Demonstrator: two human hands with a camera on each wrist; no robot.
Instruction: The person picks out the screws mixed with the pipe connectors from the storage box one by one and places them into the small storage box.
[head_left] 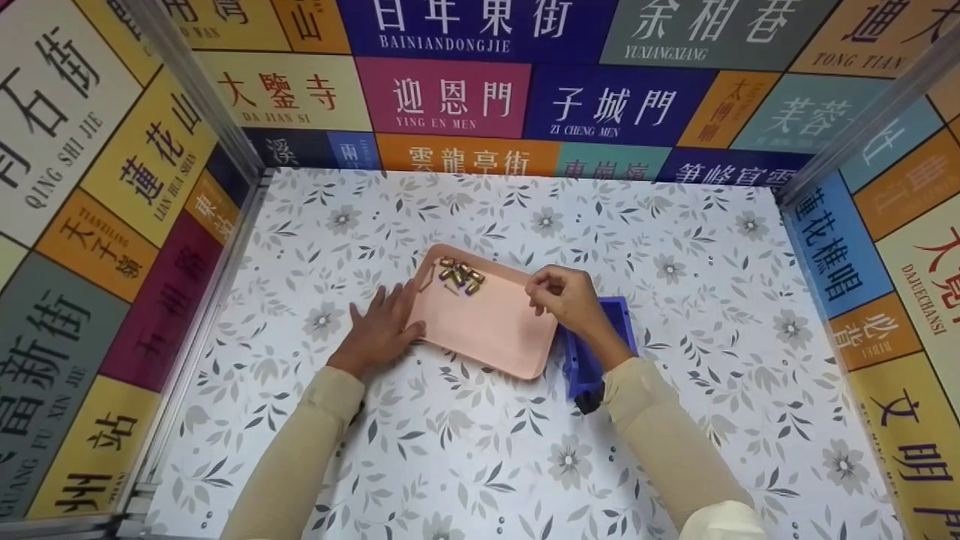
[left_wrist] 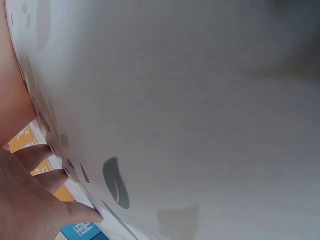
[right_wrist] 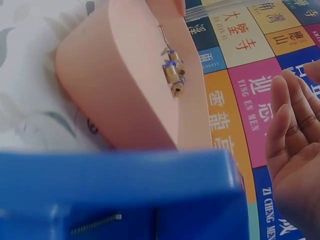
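Note:
A shallow pink tray (head_left: 486,319) lies on the patterned tabletop. In its far left corner sits a small heap of brass fittings with blue rings (head_left: 461,276), beside a thin bent metal rod like a hex key (head_left: 427,276). My left hand (head_left: 379,328) rests at the tray's left end, fingers spread and thumb at the near rim. Above the tray's right end is my right hand (head_left: 564,296), fingers bent and thumb near the index finger; I cannot tell whether something small is between them. Beneath that wrist stands a blue bin (head_left: 619,319), partly hidden by the forearm.
Inside the blue bin, the right wrist view shows a thin threaded metal piece (right_wrist: 96,223). A small black object (head_left: 589,400) sits at the bin's near end. Printed panels (head_left: 450,97) wall the table at the back and both sides.

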